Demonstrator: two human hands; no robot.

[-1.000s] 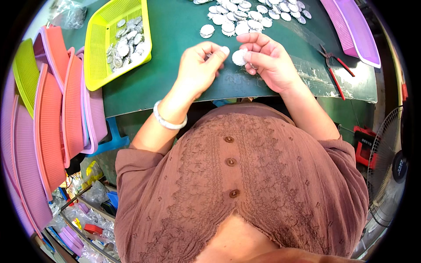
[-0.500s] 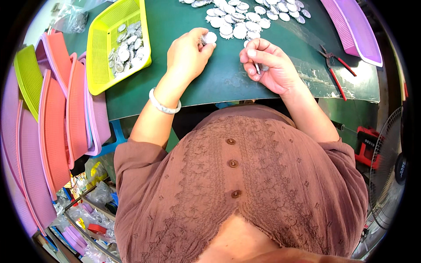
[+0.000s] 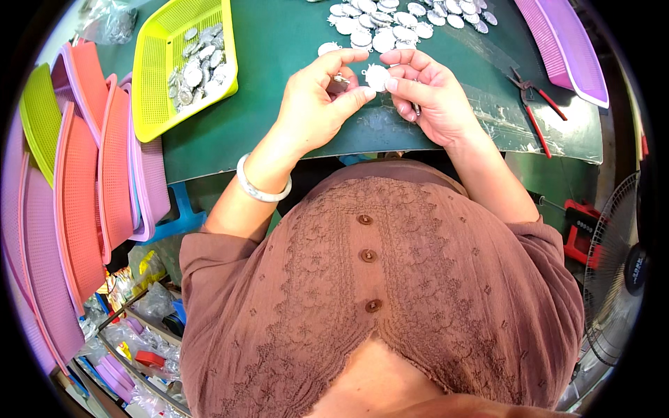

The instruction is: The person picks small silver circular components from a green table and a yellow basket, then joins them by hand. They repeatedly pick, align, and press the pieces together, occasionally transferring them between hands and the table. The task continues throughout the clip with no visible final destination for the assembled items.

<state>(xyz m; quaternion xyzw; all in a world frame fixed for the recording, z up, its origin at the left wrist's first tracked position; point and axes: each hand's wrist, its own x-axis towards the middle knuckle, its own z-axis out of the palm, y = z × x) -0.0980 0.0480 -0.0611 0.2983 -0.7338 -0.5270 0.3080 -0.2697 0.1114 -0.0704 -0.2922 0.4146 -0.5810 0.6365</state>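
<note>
Between my hands is a round silver pendant (image 3: 377, 78) with a small loop at its edge. My right hand (image 3: 435, 101) pinches it between thumb and forefinger, and another small metal piece (image 3: 417, 109) shows under its curled fingers. My left hand (image 3: 317, 101) has its thumb tip close to the pendant's left side. A small silvery piece (image 3: 340, 79) sits in its curled fingers; its exact kind is unclear. Just beyond the hands, several similar pendants (image 3: 383, 40) lie heaped on the green table (image 3: 279, 31).
A yellow-green basket (image 3: 150, 104) with silver discs stands at the left, near stacked pink and purple baskets (image 3: 80, 209). Red-handled pliers (image 3: 533, 111) lie at the right below a purple basket (image 3: 582, 76). A fan (image 3: 613, 272) stands at the lower right.
My left hand has moved right, toward my right hand. The pendant now shows between the two hands, pinched in the right. One pendant lies on the table beyond my left hand.
</note>
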